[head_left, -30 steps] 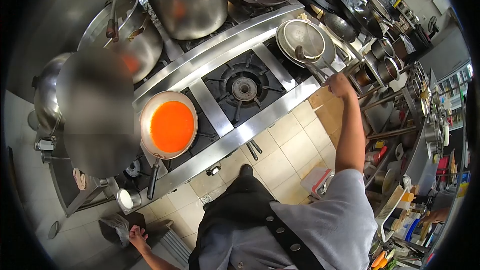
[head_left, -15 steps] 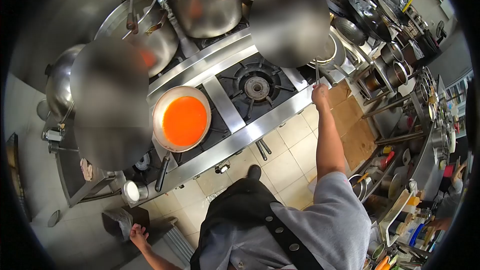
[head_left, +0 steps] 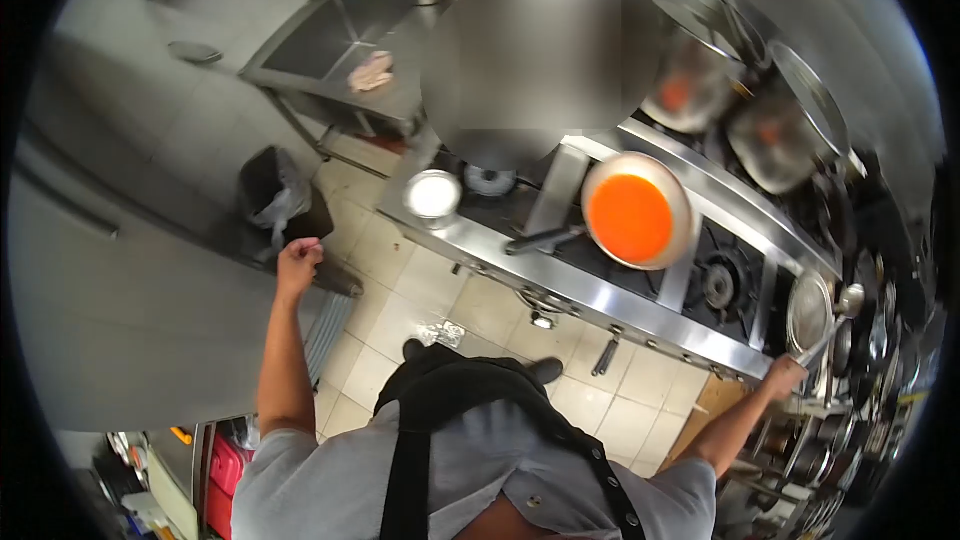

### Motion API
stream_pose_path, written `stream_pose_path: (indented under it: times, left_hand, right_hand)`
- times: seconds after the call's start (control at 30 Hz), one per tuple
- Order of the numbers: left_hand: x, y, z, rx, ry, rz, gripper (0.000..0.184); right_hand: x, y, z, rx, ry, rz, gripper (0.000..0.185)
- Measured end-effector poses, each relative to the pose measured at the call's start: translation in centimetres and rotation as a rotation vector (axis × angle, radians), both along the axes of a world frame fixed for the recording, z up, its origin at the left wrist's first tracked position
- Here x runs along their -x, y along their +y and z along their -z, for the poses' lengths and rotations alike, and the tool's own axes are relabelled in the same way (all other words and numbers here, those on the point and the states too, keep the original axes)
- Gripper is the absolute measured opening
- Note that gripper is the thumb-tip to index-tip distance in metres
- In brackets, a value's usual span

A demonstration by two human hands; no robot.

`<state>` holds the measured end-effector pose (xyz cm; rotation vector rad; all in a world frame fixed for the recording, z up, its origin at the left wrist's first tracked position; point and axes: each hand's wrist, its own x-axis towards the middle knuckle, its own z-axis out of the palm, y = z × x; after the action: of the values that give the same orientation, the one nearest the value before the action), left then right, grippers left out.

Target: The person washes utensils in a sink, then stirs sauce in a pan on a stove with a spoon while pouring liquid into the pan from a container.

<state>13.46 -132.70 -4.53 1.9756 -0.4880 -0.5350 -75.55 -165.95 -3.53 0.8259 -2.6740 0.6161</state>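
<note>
My right hand [head_left: 785,377] is closed around the handle of a metal ladle [head_left: 851,300] at the stove's right end. The ladle's bowl is up beside a round pot with a mesh-like top [head_left: 809,312]. Near the bin at left, my left hand [head_left: 298,265] has its fingers curled in, with nothing visible in them. A pale-lined frying pan [head_left: 682,202] sits on a burner between the hands, its black handle pointing left. Bright orange sauce [head_left: 630,220] fills much of the pan.
A metal container of white contents [head_left: 433,195] stands on the stove's left corner. Large steel pots [head_left: 695,90] line the back. At left are a sink [head_left: 325,40], a lined bin [head_left: 275,185] and a steel cabinet [head_left: 150,290]. A blurred patch hides part of the back.
The view has swung left, so the sink and bin show more fully. The ladle's bowl has come into sight in my right hand. My left hand's fingers have curled in further.
</note>
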Motion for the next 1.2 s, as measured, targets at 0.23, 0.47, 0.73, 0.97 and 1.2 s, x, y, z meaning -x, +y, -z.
stream_pose_path:
  times: [0.23, 0.47, 0.73, 0.97, 1.2]
  left_hand:
    - [-10.6, 0.6, 0.0, 0.089, 0.1, 0.039, 0.025]
    - [-18.0, -9.4, -2.6, 0.189, 0.188, 0.168, 0.023]
    - [-25.0, -21.5, -4.3, 0.075, 0.094, 0.403, 0.027]
    - [-37.7, -22.1, -5.1, 0.057, 0.107, 0.102, 0.024]
    - [-43.8, -26.2, -4.8, 0.037, 0.102, 0.062, 0.017]
  right_hand:
    - [-27.4, 6.5, -13.4, 0.378, 0.238, -0.442, 0.042]
    - [-55.6, 2.5, -15.2, 0.446, -0.657, -1.162, 0.044]
    - [-87.3, -0.6, -12.0, 0.012, -0.56, -1.513, 0.034]
    - [-99.0, -5.1, -8.8, -0.061, -0.601, -1.579, 0.034]
    - [-103.5, -7.5, -5.8, -0.148, -0.62, -1.609, 0.037]
